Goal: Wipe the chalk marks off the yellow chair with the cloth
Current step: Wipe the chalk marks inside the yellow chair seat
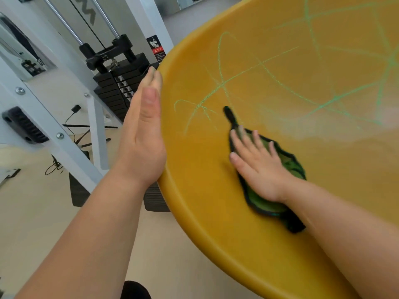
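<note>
White-framed weight machine point(64, 117) occupies the left of the view. Black weight stack point(121, 87) stands within it, under two chrome guide rods point(71, 33). Red-and-black warning label point(156, 48) is fixed to an upright. Black cable point(71, 117) trails over the pale floor point(43, 212). Black ribbed footplate point(154, 199) sits low, partly hidden.

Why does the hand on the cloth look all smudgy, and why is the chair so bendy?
In the head view, the right hand and the cloth are smeared by motion blur; the left hand on the chair rim looks sharper. The wide-angle lens bows the chair edge and the weight machine frame.
</note>
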